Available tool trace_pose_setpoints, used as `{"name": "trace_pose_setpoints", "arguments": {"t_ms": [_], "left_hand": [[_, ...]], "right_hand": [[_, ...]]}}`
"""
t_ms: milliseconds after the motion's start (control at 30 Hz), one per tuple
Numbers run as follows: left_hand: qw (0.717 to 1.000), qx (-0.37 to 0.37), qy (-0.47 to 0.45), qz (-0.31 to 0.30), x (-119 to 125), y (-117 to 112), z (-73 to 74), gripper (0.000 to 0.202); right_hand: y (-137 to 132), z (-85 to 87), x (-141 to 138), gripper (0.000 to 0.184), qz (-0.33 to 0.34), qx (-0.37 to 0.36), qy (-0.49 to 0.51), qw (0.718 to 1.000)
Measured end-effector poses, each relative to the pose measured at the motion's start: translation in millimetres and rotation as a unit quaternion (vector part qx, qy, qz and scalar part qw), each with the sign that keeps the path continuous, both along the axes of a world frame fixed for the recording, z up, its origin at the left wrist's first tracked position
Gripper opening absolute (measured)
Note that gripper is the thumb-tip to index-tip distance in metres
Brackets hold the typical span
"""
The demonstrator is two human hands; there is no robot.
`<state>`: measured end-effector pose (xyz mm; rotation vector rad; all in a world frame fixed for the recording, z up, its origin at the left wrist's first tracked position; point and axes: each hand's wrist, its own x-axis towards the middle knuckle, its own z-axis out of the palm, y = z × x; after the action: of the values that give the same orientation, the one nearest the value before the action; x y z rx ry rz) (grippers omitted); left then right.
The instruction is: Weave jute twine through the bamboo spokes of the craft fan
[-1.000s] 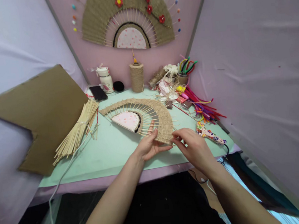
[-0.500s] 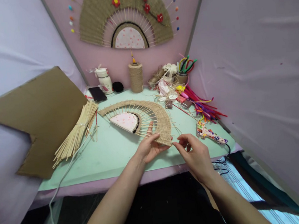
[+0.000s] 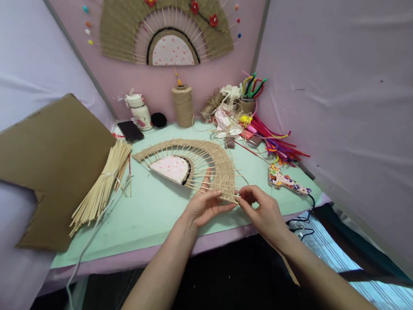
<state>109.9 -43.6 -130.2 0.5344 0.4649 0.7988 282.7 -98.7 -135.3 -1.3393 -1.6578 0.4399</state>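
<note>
A half-round woven fan (image 3: 224,169) of tan twine and thin sticks is tilted above the table, its inner half-disc covered in pink spotted cloth with a black braided edge. My left hand (image 3: 207,207) grips its near right end, fingers beneath and thumb on top. At that same corner my right hand (image 3: 259,207) is pinched, thumb and forefinger together at the outer edge of the weave. A strand of twine (image 3: 241,175) loops out by the right rim. What lies between the right fingertips is too small to make out.
A bundle of sticks (image 3: 102,187) and folded cardboard (image 3: 50,158) lie left. At the back stand a phone (image 3: 130,131), a bottle (image 3: 139,114) and a twine spool (image 3: 184,108). Pipe cleaners (image 3: 280,146) and a glue gun (image 3: 287,180) lie right. A larger fan (image 3: 118,35) hangs behind.
The right hand has shifted slightly left, closer to the fan's corner, with its fingers drawn in. The left hand keeps its hold, and the whole view has moved a little.
</note>
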Motion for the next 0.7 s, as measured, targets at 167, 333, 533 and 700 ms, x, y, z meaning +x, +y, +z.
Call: {"name": "trace_pose_setpoints", "arguments": {"t_ms": [167, 333, 533, 700], "left_hand": [[1.000, 0.008, 0.023, 0.008, -3.2, 2.9, 0.5, 0.080], [0.999, 0.002, 0.043, 0.014, -2.0, 4.4, -4.0, 0.073], [0.997, 0.011, 0.070, 0.007, -1.0, 4.9, -7.0, 0.066], [0.997, 0.014, 0.078, 0.001, -2.2, 5.7, -7.0, 0.064]], "right_hand": [[-0.3, -1.8, 9.0, 0.004, 0.019, 0.022, -0.036, 0.999], [-1.6, -2.0, 15.6, 0.004, 0.032, 0.032, -0.067, 0.997], [-1.7, -3.7, 17.9, 0.011, 0.062, 0.040, -0.087, 0.993], [-3.4, -5.4, 20.8, 0.011, 0.052, 0.052, -0.086, 0.994]]}}
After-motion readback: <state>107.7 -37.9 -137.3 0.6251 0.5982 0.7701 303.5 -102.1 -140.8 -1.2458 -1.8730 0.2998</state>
